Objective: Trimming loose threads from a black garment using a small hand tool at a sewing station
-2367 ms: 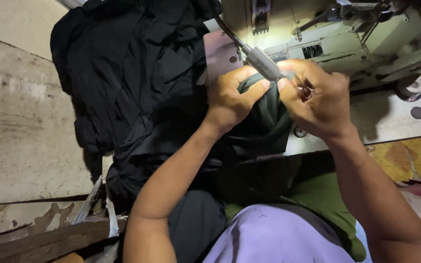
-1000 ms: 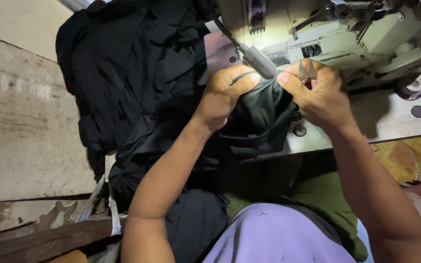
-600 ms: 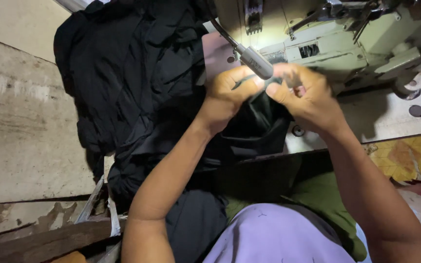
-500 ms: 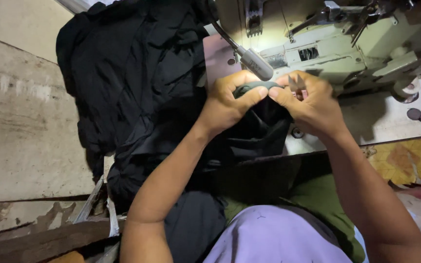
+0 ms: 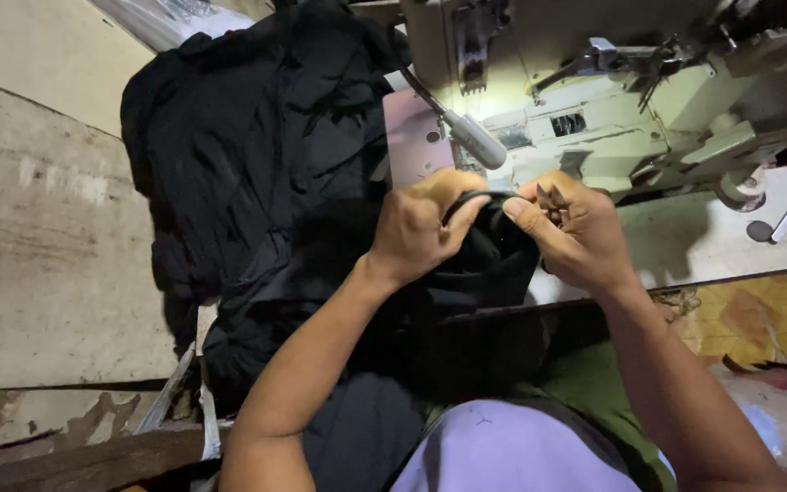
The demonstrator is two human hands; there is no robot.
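Observation:
My left hand [image 5: 425, 226] and my right hand [image 5: 568, 230] both pinch the edge of a dark green-black piece of fabric [image 5: 489, 260], held up just in front of a cream sewing machine [image 5: 630, 100]. The fingertips of the two hands sit close together on the fabric's rim. A small dark tool shows between the fingers of my right hand. A large heap of black cloth [image 5: 257, 164] lies to the left, running down toward my lap.
A small lamp [image 5: 475, 141] on a thin arm shines at the machine's needle area. The pale machine table [image 5: 712, 237] extends right, with a wooden surface [image 5: 47, 246] at left. My lilac shirt [image 5: 512, 451] fills the bottom.
My hands have drawn close together and lowered a little, still pinching the dark fabric. The fabric's edge now arches between the fingertips.

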